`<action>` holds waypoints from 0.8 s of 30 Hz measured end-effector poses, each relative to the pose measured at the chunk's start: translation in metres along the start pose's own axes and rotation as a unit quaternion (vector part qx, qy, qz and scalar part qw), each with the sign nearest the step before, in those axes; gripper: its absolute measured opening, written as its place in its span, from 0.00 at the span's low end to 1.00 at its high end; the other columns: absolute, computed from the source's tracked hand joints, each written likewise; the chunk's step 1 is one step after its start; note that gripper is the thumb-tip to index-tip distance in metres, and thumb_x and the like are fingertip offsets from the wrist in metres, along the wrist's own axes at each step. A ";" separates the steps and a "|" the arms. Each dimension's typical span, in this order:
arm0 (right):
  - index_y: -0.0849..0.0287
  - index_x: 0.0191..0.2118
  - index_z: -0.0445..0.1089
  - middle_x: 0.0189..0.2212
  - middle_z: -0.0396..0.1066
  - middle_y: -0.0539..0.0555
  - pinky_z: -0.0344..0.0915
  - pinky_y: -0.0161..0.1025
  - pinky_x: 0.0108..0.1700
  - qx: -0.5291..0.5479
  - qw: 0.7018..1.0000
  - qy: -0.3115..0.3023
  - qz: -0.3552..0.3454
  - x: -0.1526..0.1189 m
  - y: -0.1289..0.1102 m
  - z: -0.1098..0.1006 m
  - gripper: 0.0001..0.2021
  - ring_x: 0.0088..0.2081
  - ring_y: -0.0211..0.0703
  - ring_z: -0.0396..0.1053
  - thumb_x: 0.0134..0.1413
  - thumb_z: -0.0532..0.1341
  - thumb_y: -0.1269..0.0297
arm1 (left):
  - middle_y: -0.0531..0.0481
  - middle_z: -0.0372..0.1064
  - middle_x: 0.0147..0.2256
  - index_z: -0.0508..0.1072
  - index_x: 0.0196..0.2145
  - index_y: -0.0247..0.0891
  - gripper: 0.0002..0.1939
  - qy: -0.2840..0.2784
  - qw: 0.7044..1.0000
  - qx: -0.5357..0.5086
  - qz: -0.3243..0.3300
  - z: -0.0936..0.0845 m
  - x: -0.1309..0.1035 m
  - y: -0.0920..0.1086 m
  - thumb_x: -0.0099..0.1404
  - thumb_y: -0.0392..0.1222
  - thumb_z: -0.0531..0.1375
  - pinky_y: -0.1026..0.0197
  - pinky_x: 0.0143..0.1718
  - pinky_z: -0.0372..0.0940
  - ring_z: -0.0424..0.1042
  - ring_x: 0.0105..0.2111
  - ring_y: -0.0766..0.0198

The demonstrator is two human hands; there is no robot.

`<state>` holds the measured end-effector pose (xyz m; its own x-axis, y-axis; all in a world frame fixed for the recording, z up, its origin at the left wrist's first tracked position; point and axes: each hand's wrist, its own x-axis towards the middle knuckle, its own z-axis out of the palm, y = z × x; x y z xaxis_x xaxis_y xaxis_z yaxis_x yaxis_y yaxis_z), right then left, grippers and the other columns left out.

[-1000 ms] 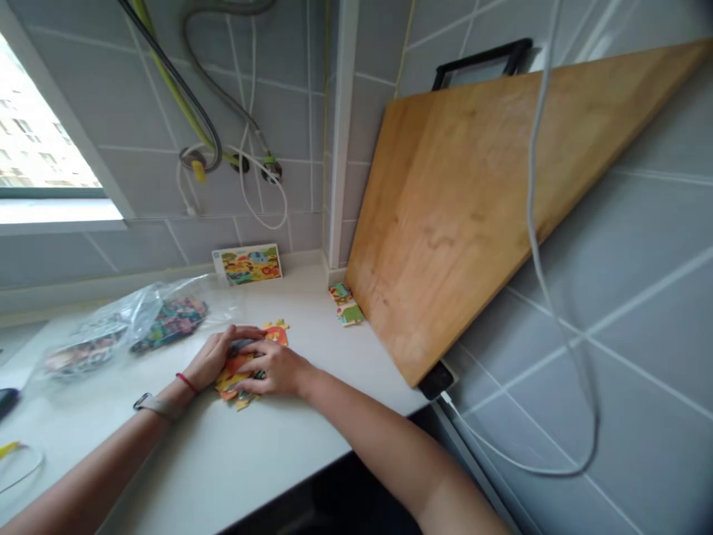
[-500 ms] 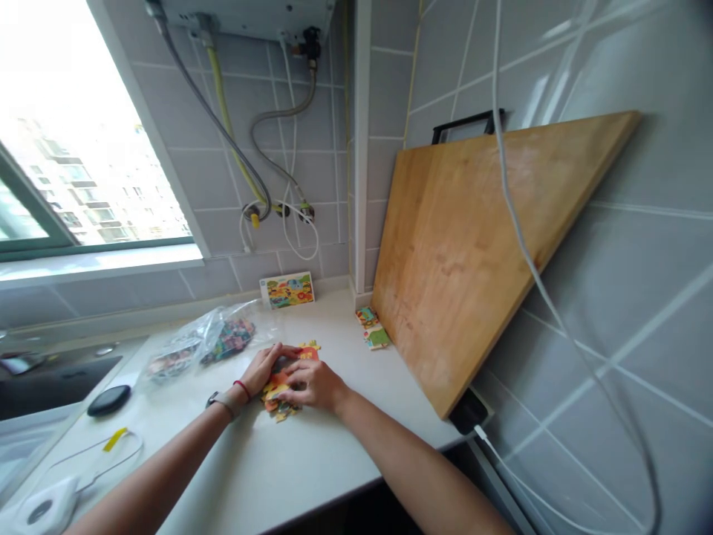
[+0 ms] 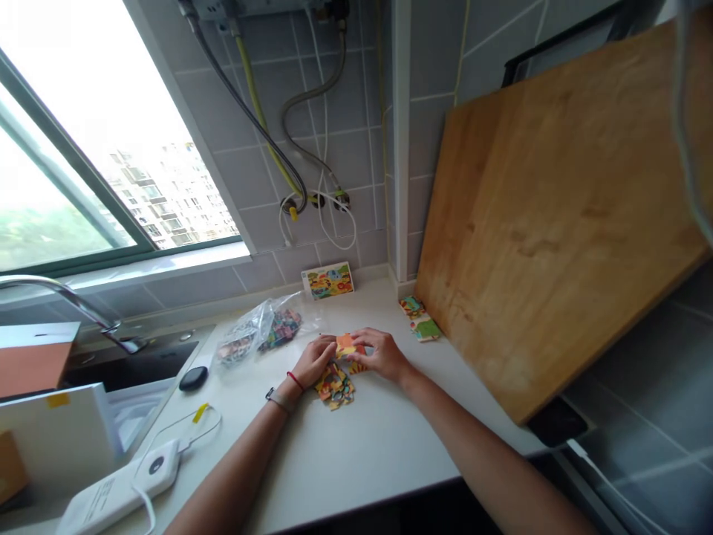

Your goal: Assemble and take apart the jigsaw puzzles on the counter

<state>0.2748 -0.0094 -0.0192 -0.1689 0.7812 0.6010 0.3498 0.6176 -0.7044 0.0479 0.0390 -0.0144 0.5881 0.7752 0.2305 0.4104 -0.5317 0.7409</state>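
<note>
Between my two hands, at the middle of the white counter, are orange and yellow puzzle pieces [image 3: 346,345]. My left hand [image 3: 316,361], with a red cord and a watch band at its wrist, grips their left side with fingers bent. From the right, my right hand [image 3: 384,354] pinches the same pieces between thumb and fingers. Just below the hands lies a loose heap of small puzzle pieces [image 3: 334,388]. A striped orange piece [image 3: 356,367] shows beneath my right fingers. How the pieces in my hands join is too small to tell.
Behind stands a colourful picture card [image 3: 328,281]. Clear bags of puzzle pieces [image 3: 281,328] lie left of it. Joined pieces [image 3: 424,330] rest by the leaning wooden board [image 3: 535,223]. A black oval case [image 3: 193,379], a white power bank [image 3: 122,487] and a sink [image 3: 161,364] are leftward.
My hands have moved off the heap, slightly up and away from me, and now hold orange pieces between them. More of the heap shows. The view has swung left.
</note>
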 end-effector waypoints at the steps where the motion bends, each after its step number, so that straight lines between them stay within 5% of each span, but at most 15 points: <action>1: 0.59 0.38 0.80 0.45 0.79 0.61 0.73 0.48 0.54 0.002 1.000 -0.005 0.004 0.000 0.001 0.000 0.10 0.48 0.49 0.77 0.52 0.72 0.59 | 0.40 0.78 0.42 0.80 0.38 0.37 0.33 -0.011 1.000 0.004 0.014 -0.001 0.000 0.001 0.71 0.67 0.47 0.51 0.56 0.64 0.73 0.48 0.51; 5: 0.58 0.45 0.78 0.50 0.76 0.61 0.77 0.43 0.43 0.054 0.995 0.009 0.088 0.002 0.005 0.004 0.15 0.46 0.47 0.77 0.55 0.68 0.57 | 0.41 0.78 0.42 0.80 0.40 0.36 0.29 -0.003 0.999 -0.017 0.032 -0.003 0.000 0.001 0.74 0.61 0.49 0.51 0.52 0.66 0.73 0.46 0.53; 9: 0.60 0.50 0.75 0.42 0.79 0.59 0.75 0.39 0.39 0.101 0.976 0.018 0.191 0.005 0.009 0.008 0.21 0.40 0.45 0.78 0.53 0.68 0.54 | 0.41 0.78 0.44 0.81 0.41 0.36 0.28 0.030 0.999 -0.016 0.041 -0.005 -0.002 0.004 0.76 0.58 0.48 0.50 0.53 0.66 0.72 0.47 0.52; 16: 0.62 0.54 0.73 0.31 0.77 0.52 0.72 0.37 0.34 0.194 0.951 -0.010 0.240 0.010 0.012 -0.004 0.27 0.32 0.41 0.75 0.51 0.68 0.52 | 0.42 0.77 0.49 0.80 0.45 0.39 0.24 -0.035 0.989 0.066 0.127 0.001 -0.008 0.017 0.78 0.50 0.46 0.48 0.58 0.64 0.69 0.55 0.52; 20: 0.64 0.47 0.77 0.32 0.77 0.54 0.69 0.37 0.35 0.101 0.966 0.010 0.236 0.012 0.022 -0.025 0.21 0.32 0.40 0.73 0.52 0.65 0.54 | 0.44 0.71 0.58 0.77 0.55 0.44 0.19 -0.052 0.979 0.131 0.146 0.004 -0.011 0.019 0.75 0.50 0.53 0.41 0.64 0.59 0.63 0.63 0.49; 24: 0.63 0.36 0.79 0.30 0.77 0.56 0.66 0.36 0.34 -0.011 0.968 0.009 0.249 0.011 0.034 -0.036 0.13 0.31 0.41 0.71 0.51 0.65 0.59 | 0.45 0.70 0.60 0.80 0.51 0.46 0.17 -0.080 0.971 0.149 0.166 0.007 -0.012 0.019 0.73 0.50 0.55 0.41 0.64 0.60 0.63 0.64 0.49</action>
<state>0.3180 0.0168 -0.0232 0.0423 0.9797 0.1958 0.4040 0.1625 -0.9002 0.0533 0.0174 -0.0073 0.8137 0.4936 0.3070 0.3490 -0.8372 0.4211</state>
